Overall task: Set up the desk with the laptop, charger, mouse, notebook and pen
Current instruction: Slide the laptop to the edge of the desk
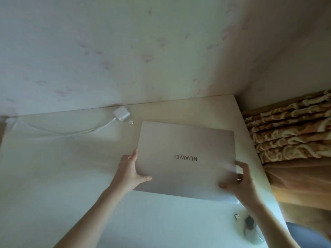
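A closed laptop, a thin, flat rectangle with a smooth, pale matte lid and rounded corners, is lying slightly askew toward the right side of the white bench. The lettering on its lid is reading upside down from this view. The left hand is gripping the laptop's left edge, thumb pressing on top of the lid near the front corner and fingers curling along the side. The right hand is gripping the right edge near the front corner, thumb lying on the lid and fingers wrapping around the side. Whether the laptop is resting on the bench or being held just above it cannot be told.

The bench is smooth and glossy, butting against a pale wall with faint pinkish blotches. Well beyond the left hand, at the bench's back edge, a white, boxy charger with rounded corners is lying, its thin white cable looping leftward. Near the front right, just beside the right forearm, a small dark USB dongle and a pale, rounded mouse are sitting. To the right of the bench, a brown and cream patterned, ridged fabric is showing.
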